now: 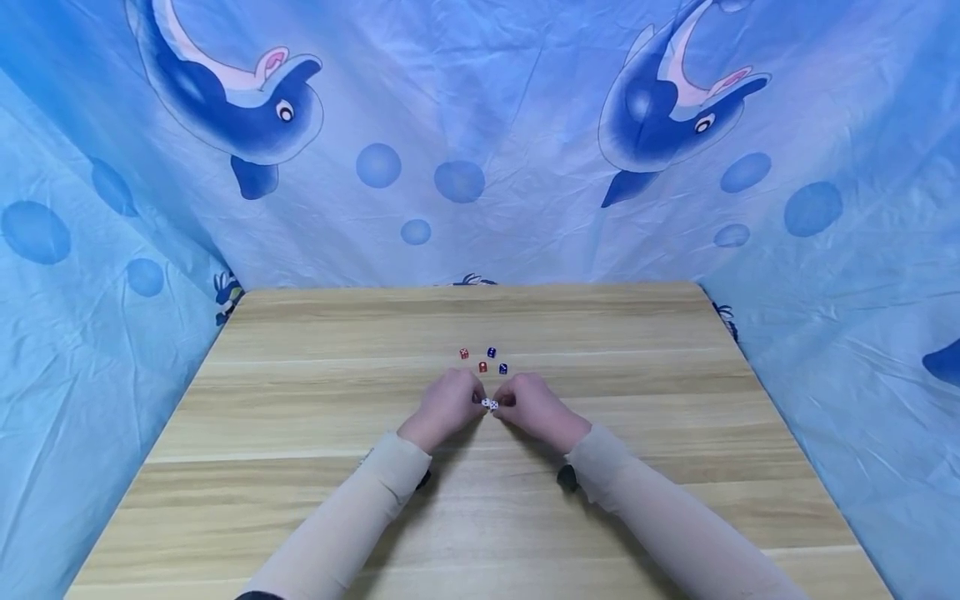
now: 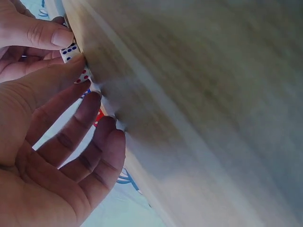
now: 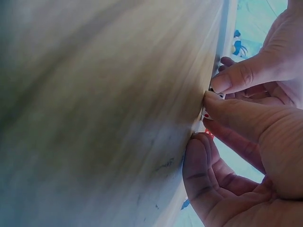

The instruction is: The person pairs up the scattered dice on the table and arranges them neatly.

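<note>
Two small white dice meet side by side low over the wooden table. My left hand (image 1: 452, 402) pinches the left white die (image 1: 485, 402) between thumb and index finger. From the other side, my right hand (image 1: 536, 408) pinches the right white die (image 1: 494, 405) the same way. In the left wrist view, blue pips show on the die (image 2: 70, 51) by the far thumb, and red pips on the white face (image 2: 84, 75) below the near thumb. Fingertips cover most of both dice. The other fingers of each hand curve loosely beside the tabletop.
Just beyond the hands lie two red dice, one farther left (image 1: 464, 353) and one nearer (image 1: 483, 367). Two dark blue dice, one behind (image 1: 491, 352) and one in front (image 1: 503, 368), lie to their right. A blue dolphin-print curtain (image 1: 480, 242) surrounds the table (image 1: 300, 375).
</note>
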The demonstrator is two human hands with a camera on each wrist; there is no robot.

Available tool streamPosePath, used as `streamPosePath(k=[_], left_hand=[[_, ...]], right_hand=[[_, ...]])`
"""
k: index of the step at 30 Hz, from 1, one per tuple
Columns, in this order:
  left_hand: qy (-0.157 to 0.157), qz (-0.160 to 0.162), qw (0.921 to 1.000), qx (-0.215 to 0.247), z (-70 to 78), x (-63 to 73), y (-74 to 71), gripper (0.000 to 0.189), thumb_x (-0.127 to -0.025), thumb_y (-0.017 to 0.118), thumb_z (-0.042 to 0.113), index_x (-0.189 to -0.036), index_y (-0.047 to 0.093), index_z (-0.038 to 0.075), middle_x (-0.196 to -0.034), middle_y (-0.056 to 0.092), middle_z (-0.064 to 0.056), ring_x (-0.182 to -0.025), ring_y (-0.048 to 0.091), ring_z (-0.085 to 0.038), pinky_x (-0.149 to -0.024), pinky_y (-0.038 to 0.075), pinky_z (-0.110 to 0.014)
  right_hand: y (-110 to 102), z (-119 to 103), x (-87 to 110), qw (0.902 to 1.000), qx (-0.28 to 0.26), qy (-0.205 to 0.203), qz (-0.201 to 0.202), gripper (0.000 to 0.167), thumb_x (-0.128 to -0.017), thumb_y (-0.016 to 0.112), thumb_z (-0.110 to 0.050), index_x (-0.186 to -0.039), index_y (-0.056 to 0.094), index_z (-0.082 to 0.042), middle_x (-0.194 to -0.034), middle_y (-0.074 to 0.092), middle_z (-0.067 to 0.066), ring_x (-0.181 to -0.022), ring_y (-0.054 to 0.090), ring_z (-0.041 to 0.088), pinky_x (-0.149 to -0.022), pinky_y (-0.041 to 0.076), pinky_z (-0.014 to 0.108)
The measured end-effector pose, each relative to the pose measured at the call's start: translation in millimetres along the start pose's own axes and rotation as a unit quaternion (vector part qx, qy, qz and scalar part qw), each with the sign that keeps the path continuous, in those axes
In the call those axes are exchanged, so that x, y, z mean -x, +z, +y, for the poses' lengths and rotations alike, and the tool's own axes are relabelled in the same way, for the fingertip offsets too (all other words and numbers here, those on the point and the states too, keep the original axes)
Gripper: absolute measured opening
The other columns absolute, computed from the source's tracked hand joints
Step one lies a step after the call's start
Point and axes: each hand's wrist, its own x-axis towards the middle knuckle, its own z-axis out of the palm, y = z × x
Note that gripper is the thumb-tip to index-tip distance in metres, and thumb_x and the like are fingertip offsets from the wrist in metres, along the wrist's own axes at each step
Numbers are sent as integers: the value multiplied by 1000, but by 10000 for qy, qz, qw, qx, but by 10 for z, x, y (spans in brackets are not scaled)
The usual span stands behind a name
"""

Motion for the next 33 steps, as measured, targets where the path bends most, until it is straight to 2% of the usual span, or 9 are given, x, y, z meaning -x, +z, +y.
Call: streamPosePath(k=[5,15,22,25,30,33], left_hand=[[78,9,10000,32,-20,12,-1,6,-83,82,11,-80,78,14,-73,68,7,-66,60,-10,-65,53,-29],[136,-2,9999,-21,-20,18,-1,8,-81,84,12,-79,77,15,-71,66,8,-63,58,-9,-62,51,-29],[97,156,9998,-7,-7,29,-1,11,-78,86,12,-84,78,12,-77,69,4,-71,62,-13,-67,53,-33],[77,44,9999,49,0,43,-30,17,-77,87,12,-90,77,8,-84,71,0,-78,65,-18,-72,54,-36],[-312,-41,9983,499,-48,12,-166,36,-77,87,11,-109,73,1,-103,72,-11,-90,67,-25,-84,55,-41],[-630,161,9936,923,-131,-60,-247,42,-81,84,8,-119,69,-1,-100,71,-12,-82,68,-23,-78,57,-39]], right_hand=[[7,-11,-14,9999,-59,141,-63,10,-85,83,-9,-93,80,-14,-80,69,-11,-76,62,6,-73,53,28],[-3,-3,-11,9999,-80,8,-93,10,-84,83,-8,-92,80,-14,-79,69,-12,-74,61,5,-72,53,27],[-6,6,-5,9999,-94,16,-104,10,-85,83,-10,-93,80,-14,-80,68,-12,-75,61,6,-73,52,28],[-10,3,-1,9999,-96,29,-111,10,-85,83,-10,-93,80,-14,-80,68,-12,-76,61,6,-74,52,29],[-15,6,0,9999,-86,51,-131,11,-84,83,-10,-94,79,-13,-80,67,-11,-75,60,7,-74,52,29],[-13,10,-7,9999,-85,59,-134,13,-83,84,-10,-95,78,-12,-81,66,-10,-76,60,8,-75,52,29]])
